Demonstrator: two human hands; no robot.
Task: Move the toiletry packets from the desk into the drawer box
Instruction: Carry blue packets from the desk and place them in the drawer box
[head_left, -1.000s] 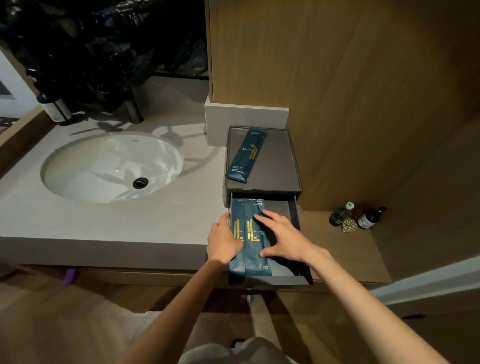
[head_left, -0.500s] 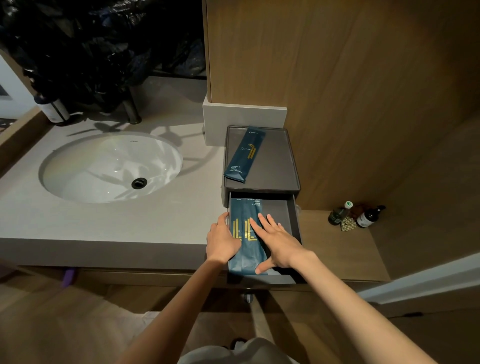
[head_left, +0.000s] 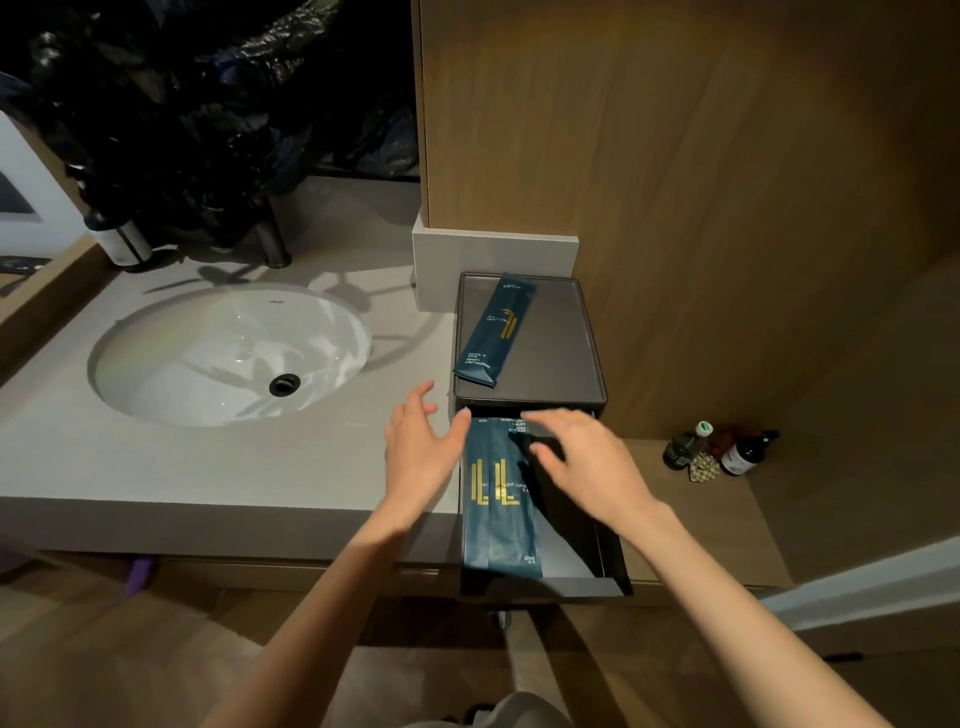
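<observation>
The left hand (head_left: 423, 457) and right hand (head_left: 587, 462) are hovering, fingers loose and gripping nothing, packets (head_left: 498, 509) lying between them in the drawer (head_left: 550, 587), another packet (head_left: 493, 332) beyond.

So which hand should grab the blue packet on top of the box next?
Probably the left hand: it is open beside the drawer box, nearest the low end of the packet on top. The right hand, also open, hovers over the drawer.
</observation>
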